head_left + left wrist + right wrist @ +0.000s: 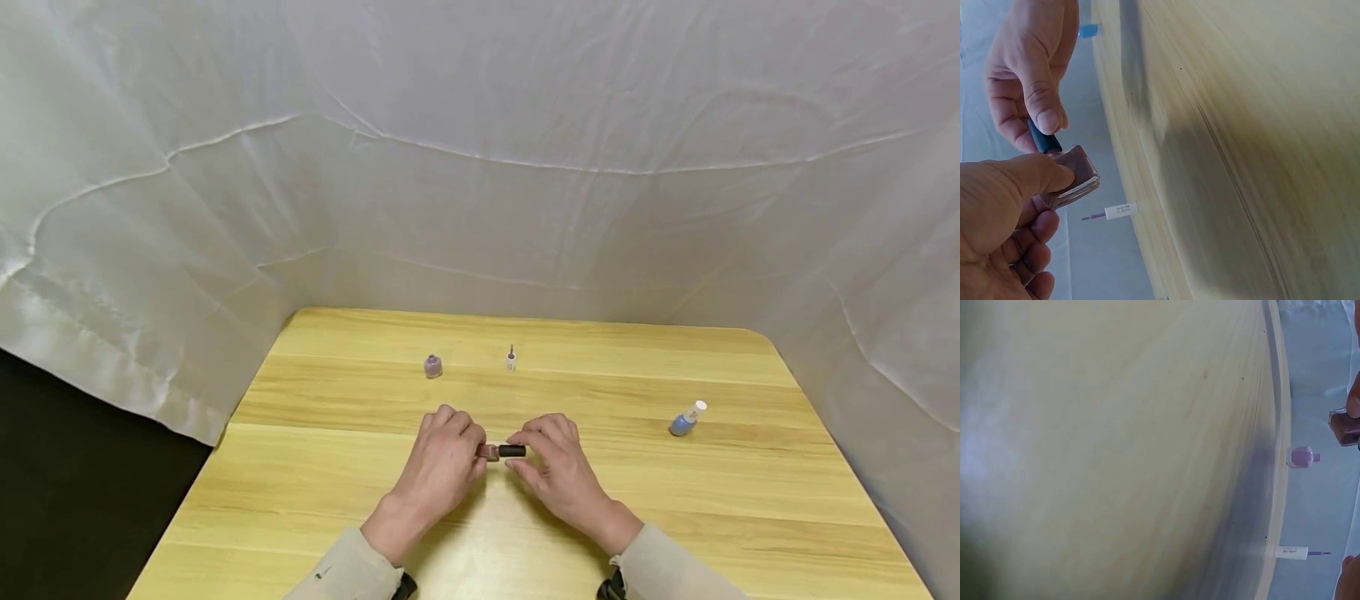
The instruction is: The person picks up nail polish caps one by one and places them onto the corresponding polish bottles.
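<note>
Between thumb and fingers, my left hand [441, 458] holds a small square nail polish bottle [1085, 165] with brownish-pink polish. The bottle is tipped sideways, its neck pointing to the right. My right hand [561, 467] pinches the black cap [512, 451] at the bottle's neck with thumb and index finger. In the left wrist view, the right thumb lies along this cap [1042, 137]. The right wrist view catches only part of the bottle [1345, 427] and a bit of each hand at its right edge.
Farther back on the wooden table [337, 467] stand an uncapped purple nail polish bottle [432, 367] and a white cap [511, 363] with its brush pointing up. A blue nail polish bottle [682, 426] with a white cap is at the right. Pale cloth [525, 217] hangs around the table.
</note>
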Demonstrator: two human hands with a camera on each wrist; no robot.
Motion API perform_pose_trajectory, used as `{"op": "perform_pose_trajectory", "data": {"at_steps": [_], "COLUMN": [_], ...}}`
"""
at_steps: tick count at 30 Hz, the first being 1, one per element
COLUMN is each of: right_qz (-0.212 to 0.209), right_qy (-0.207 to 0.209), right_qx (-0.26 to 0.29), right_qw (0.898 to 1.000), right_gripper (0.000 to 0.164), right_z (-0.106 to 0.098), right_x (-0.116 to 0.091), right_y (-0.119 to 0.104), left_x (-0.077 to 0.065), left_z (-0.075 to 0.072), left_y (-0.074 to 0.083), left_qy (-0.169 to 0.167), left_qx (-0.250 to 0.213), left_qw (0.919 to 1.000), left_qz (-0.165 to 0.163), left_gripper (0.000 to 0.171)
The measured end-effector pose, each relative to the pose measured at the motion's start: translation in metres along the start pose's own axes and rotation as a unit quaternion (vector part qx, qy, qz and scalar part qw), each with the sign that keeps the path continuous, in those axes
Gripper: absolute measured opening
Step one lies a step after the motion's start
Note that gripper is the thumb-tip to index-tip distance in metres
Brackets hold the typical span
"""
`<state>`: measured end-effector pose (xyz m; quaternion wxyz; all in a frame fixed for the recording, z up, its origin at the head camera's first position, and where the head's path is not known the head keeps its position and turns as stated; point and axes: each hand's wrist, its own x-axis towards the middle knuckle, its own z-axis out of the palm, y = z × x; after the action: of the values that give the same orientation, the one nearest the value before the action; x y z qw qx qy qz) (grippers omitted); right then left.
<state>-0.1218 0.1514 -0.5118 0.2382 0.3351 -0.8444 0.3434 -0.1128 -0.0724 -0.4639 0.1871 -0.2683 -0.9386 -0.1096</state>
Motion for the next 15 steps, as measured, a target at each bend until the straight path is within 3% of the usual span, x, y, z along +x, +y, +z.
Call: {"op": "perform_pose_trajectory", "data": {"at_steps": [15], "right_qz": [-0.008], "right_qy": [0.003], "right_qx": [-0.003], "right_qw": [1.0], "right_gripper": [0.024], "right_z": [-0.0005], "right_x": [-0.0003], "right_y": [0.0008], "left_x": [-0.0002], "left_z": [-0.0013], "left_y": [0.0014], "left_qy": [0.002], "left_qx": [-0.001], "left_qw": [1.0], "left_qz": [0.003], "left_gripper": [0.016]}}
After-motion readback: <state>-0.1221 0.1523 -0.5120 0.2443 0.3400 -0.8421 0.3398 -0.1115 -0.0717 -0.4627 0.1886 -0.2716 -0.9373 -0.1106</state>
